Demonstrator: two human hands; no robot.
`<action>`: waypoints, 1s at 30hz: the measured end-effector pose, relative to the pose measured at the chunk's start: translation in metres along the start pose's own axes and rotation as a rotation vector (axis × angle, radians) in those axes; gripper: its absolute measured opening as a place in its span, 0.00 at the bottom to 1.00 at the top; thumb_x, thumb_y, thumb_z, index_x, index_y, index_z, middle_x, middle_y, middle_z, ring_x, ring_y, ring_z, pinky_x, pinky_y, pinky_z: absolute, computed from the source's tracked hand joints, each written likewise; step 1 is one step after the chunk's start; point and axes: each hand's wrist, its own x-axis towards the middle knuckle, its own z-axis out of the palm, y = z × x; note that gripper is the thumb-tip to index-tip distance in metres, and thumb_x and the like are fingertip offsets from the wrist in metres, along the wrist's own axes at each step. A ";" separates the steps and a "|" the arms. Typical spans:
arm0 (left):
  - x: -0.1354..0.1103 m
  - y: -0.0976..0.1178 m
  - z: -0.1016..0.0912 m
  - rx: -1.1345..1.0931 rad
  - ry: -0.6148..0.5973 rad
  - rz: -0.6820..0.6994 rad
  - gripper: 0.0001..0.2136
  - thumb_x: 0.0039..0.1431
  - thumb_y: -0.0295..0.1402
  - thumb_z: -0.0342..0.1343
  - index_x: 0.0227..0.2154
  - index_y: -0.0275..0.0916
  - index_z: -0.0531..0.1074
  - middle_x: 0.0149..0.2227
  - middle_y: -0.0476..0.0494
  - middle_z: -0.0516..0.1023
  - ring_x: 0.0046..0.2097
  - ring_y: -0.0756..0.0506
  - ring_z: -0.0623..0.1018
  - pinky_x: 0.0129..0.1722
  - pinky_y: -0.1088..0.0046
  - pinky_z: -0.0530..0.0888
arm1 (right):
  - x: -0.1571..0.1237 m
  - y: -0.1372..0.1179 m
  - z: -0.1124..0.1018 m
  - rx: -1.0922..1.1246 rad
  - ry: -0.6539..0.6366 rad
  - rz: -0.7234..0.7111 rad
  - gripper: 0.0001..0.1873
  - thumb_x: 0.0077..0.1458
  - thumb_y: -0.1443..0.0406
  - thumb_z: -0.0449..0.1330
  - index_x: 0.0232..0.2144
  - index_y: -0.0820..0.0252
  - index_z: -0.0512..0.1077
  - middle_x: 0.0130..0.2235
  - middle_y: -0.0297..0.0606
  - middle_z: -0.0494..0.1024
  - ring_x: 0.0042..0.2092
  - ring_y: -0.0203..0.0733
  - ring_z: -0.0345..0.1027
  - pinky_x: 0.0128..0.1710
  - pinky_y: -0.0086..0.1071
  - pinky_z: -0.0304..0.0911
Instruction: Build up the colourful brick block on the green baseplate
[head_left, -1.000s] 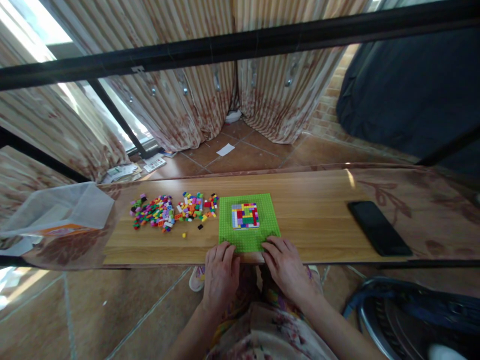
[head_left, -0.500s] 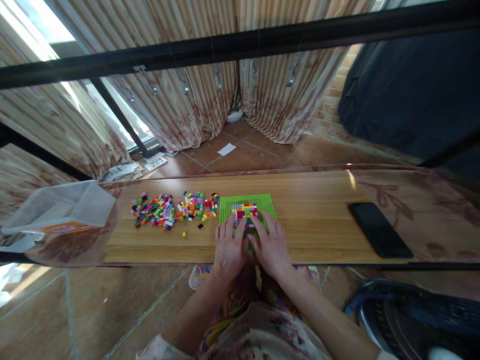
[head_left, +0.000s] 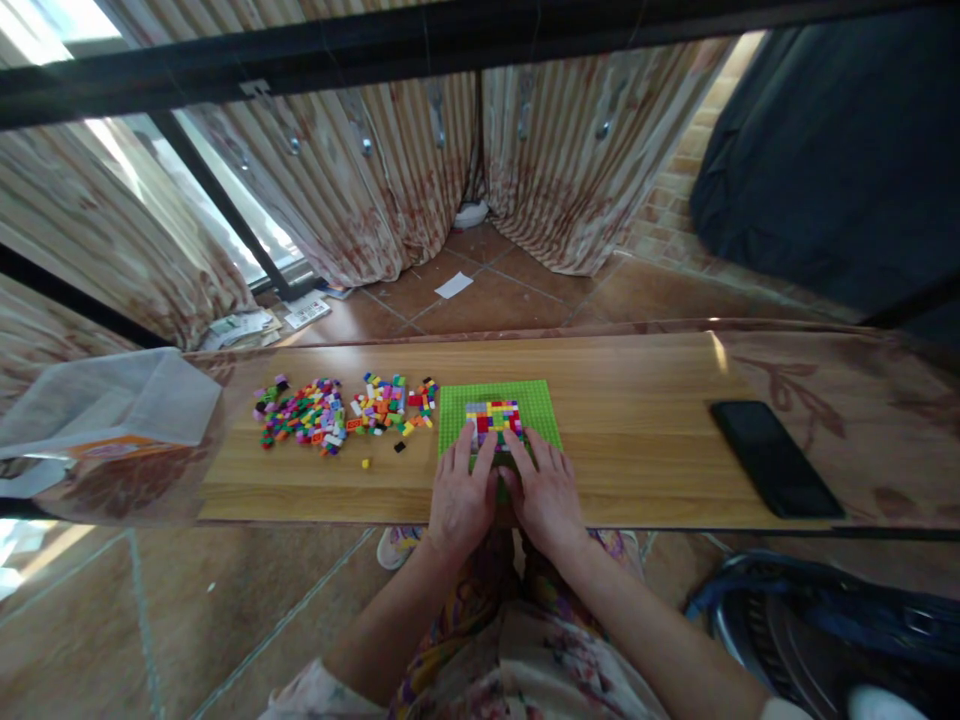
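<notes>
A green baseplate (head_left: 536, 405) lies on the wooden board (head_left: 637, 430) in front of me. On it sits a flat patch of small coloured bricks (head_left: 493, 415) in red, yellow, grey and blue. My left hand (head_left: 463, 492) rests flat on the plate's near left part, fingers stretched toward the patch. Beside it my right hand (head_left: 546, 490) lies flat too, its fingertips touching the patch's near edge. Both hands cover the plate's near half. Neither hand holds anything I can see.
A heap of loose coloured bricks (head_left: 341, 412) lies left of the plate, with two stray pieces nearer me. A clear plastic bag (head_left: 112, 405) sits at the far left. A black phone (head_left: 776, 470) lies on the right. Curtains hang beyond the board.
Both hands slid forward from the board's near edge onto the baseplate and reached the brick patch. The camera tilted slightly.
</notes>
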 end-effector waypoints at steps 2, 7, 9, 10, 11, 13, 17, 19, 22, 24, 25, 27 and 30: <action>0.000 0.001 0.000 0.018 -0.008 -0.002 0.24 0.63 0.32 0.47 0.62 0.42 0.58 0.64 0.34 0.59 0.61 0.35 0.65 0.56 0.53 0.69 | 0.001 0.000 -0.002 -0.024 -0.025 -0.005 0.24 0.65 0.61 0.47 0.62 0.56 0.60 0.58 0.49 0.67 0.53 0.50 0.62 0.52 0.44 0.56; 0.001 0.003 0.000 0.095 -0.048 0.007 0.25 0.61 0.27 0.47 0.62 0.40 0.59 0.64 0.32 0.59 0.60 0.36 0.67 0.56 0.55 0.69 | 0.004 -0.003 -0.010 -0.109 -0.121 -0.028 0.25 0.63 0.68 0.47 0.62 0.57 0.60 0.55 0.50 0.71 0.51 0.50 0.64 0.49 0.42 0.58; 0.002 0.003 0.001 0.130 -0.061 0.006 0.25 0.61 0.26 0.47 0.61 0.39 0.59 0.64 0.31 0.59 0.59 0.36 0.68 0.55 0.56 0.70 | 0.006 -0.006 -0.013 -0.143 -0.142 -0.035 0.27 0.62 0.70 0.47 0.62 0.59 0.60 0.55 0.52 0.71 0.50 0.51 0.65 0.48 0.42 0.59; 0.003 0.003 0.001 0.145 -0.064 0.004 0.25 0.61 0.25 0.47 0.61 0.39 0.60 0.64 0.31 0.59 0.59 0.36 0.68 0.54 0.56 0.70 | 0.007 -0.007 -0.014 -0.152 -0.146 -0.037 0.27 0.61 0.71 0.46 0.62 0.59 0.60 0.54 0.53 0.71 0.49 0.51 0.66 0.47 0.43 0.59; 0.004 0.003 0.001 0.155 -0.067 0.002 0.24 0.61 0.25 0.47 0.61 0.39 0.60 0.64 0.30 0.59 0.59 0.36 0.69 0.53 0.56 0.71 | 0.007 -0.008 -0.015 -0.156 -0.148 -0.038 0.27 0.61 0.72 0.46 0.62 0.60 0.60 0.54 0.53 0.71 0.49 0.51 0.66 0.47 0.43 0.59; 0.004 0.002 0.000 0.152 -0.066 0.003 0.24 0.61 0.25 0.46 0.61 0.39 0.60 0.64 0.30 0.60 0.59 0.37 0.69 0.53 0.56 0.71 | 0.007 -0.009 -0.016 -0.147 -0.145 -0.036 0.27 0.61 0.71 0.47 0.62 0.60 0.60 0.53 0.53 0.72 0.48 0.51 0.66 0.47 0.43 0.59; 0.001 -0.003 -0.001 0.057 -0.018 0.028 0.26 0.61 0.25 0.46 0.63 0.40 0.57 0.65 0.32 0.58 0.61 0.38 0.66 0.55 0.56 0.70 | 0.004 -0.002 -0.018 -0.040 -0.113 -0.067 0.29 0.61 0.67 0.50 0.64 0.60 0.56 0.50 0.49 0.74 0.49 0.49 0.66 0.48 0.42 0.60; -0.002 -0.005 0.000 -0.013 0.024 0.033 0.28 0.61 0.25 0.45 0.64 0.40 0.52 0.66 0.33 0.56 0.64 0.38 0.63 0.57 0.56 0.69 | 0.001 0.007 -0.020 0.048 -0.077 -0.090 0.31 0.61 0.65 0.51 0.65 0.61 0.52 0.51 0.47 0.74 0.49 0.48 0.66 0.49 0.41 0.60; -0.007 -0.008 0.001 -0.077 0.076 -0.010 0.30 0.62 0.27 0.45 0.66 0.38 0.47 0.66 0.32 0.56 0.65 0.39 0.60 0.58 0.56 0.68 | -0.001 0.028 -0.020 0.101 -0.014 -0.064 0.28 0.62 0.63 0.50 0.63 0.65 0.55 0.51 0.48 0.73 0.50 0.48 0.65 0.50 0.41 0.60; -0.009 -0.008 0.000 -0.066 0.094 -0.040 0.30 0.62 0.28 0.46 0.66 0.37 0.47 0.65 0.31 0.57 0.65 0.38 0.61 0.59 0.55 0.67 | 0.001 0.047 -0.020 0.079 0.027 -0.009 0.24 0.62 0.62 0.50 0.59 0.66 0.61 0.51 0.49 0.73 0.50 0.48 0.64 0.50 0.41 0.60; -0.010 -0.007 -0.002 -0.047 0.097 -0.044 0.29 0.62 0.28 0.47 0.66 0.37 0.48 0.65 0.31 0.57 0.64 0.38 0.62 0.59 0.54 0.66 | 0.002 0.058 -0.020 0.063 0.053 0.021 0.22 0.62 0.62 0.50 0.56 0.66 0.64 0.50 0.49 0.73 0.50 0.48 0.64 0.50 0.41 0.60; -0.010 -0.003 -0.007 0.005 0.086 -0.028 0.29 0.62 0.31 0.48 0.65 0.37 0.50 0.65 0.31 0.58 0.65 0.37 0.61 0.60 0.51 0.63 | 0.004 0.078 -0.020 0.020 0.106 0.084 0.20 0.62 0.62 0.50 0.53 0.66 0.67 0.50 0.50 0.73 0.50 0.49 0.64 0.49 0.41 0.59; -0.005 0.008 -0.014 0.076 0.039 0.037 0.31 0.62 0.38 0.50 0.65 0.37 0.50 0.66 0.31 0.56 0.66 0.35 0.57 0.62 0.46 0.57 | 0.006 0.100 -0.018 -0.048 0.150 0.144 0.19 0.62 0.62 0.50 0.50 0.67 0.69 0.51 0.50 0.73 0.51 0.50 0.62 0.49 0.42 0.58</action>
